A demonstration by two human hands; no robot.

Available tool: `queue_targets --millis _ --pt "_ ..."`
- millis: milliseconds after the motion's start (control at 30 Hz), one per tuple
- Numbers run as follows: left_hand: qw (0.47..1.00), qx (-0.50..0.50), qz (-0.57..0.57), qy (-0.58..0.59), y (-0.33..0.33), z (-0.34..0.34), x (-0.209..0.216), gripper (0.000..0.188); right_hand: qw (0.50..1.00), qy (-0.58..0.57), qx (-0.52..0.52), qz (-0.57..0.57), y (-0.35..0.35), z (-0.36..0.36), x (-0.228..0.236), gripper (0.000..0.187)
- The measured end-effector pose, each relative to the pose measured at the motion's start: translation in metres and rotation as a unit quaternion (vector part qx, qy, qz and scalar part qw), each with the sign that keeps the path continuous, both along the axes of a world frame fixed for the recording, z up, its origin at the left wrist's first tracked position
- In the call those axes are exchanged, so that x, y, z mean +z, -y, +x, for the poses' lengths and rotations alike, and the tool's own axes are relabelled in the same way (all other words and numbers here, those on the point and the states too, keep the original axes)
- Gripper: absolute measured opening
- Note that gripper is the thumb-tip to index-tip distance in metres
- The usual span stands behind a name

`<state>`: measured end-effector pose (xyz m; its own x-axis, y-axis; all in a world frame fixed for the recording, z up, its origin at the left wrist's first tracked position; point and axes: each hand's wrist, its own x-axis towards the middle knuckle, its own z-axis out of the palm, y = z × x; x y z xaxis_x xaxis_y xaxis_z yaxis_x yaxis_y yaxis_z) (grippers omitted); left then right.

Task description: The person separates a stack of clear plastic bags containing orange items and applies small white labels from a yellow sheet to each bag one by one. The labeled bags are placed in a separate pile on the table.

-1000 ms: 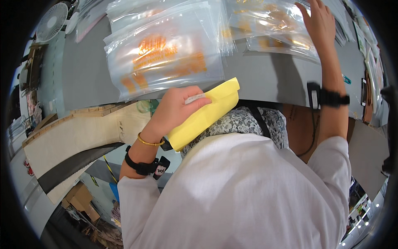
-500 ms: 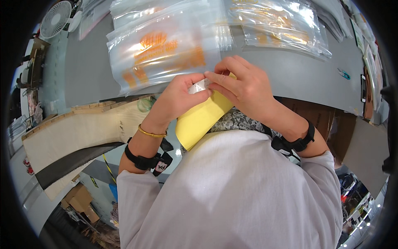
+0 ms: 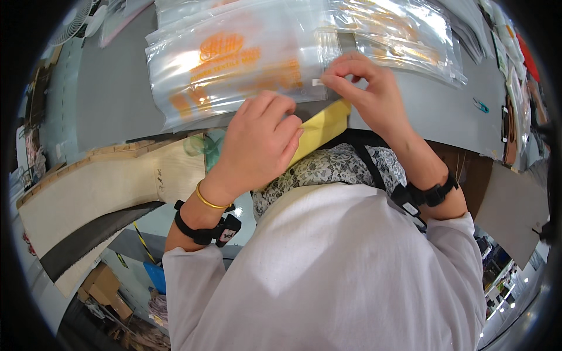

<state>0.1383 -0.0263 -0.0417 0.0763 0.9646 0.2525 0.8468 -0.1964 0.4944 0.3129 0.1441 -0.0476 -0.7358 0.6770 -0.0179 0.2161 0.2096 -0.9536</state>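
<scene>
My right hand, beyond the table's near edge, pinches a small white label between thumb and forefinger. The label is held out over the right edge of a stack of clear plastic bags with orange print. My left hand is closed with its fingers curled at the left end of a yellow sheet, which it appears to hold. The sheet slants up toward the right, ending just below my right hand; its left part is hidden behind my left hand.
More clear bags lie at the back right of the grey table. Small teal snips and a phone are near its right edge. A pale curved board stands at left. Cardboard boxes sit below.
My hands have come apart; the right moved up and right with the white label, over the bags. My left hand has turned over, its fingers curling, and the yellow sheet has shifted up and right.
</scene>
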Motion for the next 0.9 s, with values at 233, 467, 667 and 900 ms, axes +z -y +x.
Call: queue_targets --millis 233,467,667,900 --pt "0.999 -0.019 0.001 0.028 -0.008 -0.004 -0.028 0.017 0.99 0.066 -0.018 0.125 0.001 -0.022 -0.045 0.013" --pt "0.999 -0.048 0.002 0.016 -0.012 -0.007 -0.032 0.018 0.976 0.087 -0.025 0.198 0.006 -0.02 -0.045 0.009" --pt "0.998 -0.056 -0.009 0.008 -0.014 -0.005 -0.03 0.018 0.885 0.222 0.04 0.407 -0.005 -0.013 -0.008 0.034" --pt "0.998 -0.048 -0.026 0.003 -0.016 -0.003 -0.026 0.019 0.782 0.215 0.02 0.585 -0.087 -0.017 -0.013 0.036"
